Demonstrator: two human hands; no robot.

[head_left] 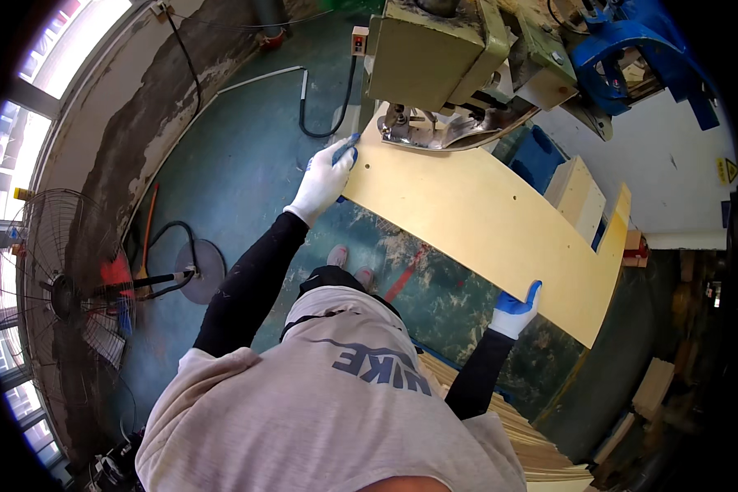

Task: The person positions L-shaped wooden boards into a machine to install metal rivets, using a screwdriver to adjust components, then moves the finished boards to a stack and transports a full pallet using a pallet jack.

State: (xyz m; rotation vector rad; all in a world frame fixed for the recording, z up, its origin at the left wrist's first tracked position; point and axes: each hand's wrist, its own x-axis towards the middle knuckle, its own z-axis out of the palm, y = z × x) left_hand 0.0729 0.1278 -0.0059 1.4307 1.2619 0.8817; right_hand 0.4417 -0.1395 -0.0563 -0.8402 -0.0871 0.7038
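Observation:
A long pale wooden panel (476, 209) with a few small holes lies across the view, its upper left part under the metal foot guard (459, 135) of an olive-green machine (426, 53). My left hand (326, 176), in a white glove with blue-coated fingers, is closed on the panel's left end. Farther right, my right hand (517, 312) grips the near edge, its blue thumb on top and its other fingers hidden beneath. Whatever part of the machine meets the wood is hidden behind the guard.
A blue machine part (631, 61) stands at the upper right. On the left are a large wire fan (61, 295) and its round base (202, 272). Stacked boards (541, 447) lie near my right side. A switch box (359, 41) with a cable hangs beside the machine.

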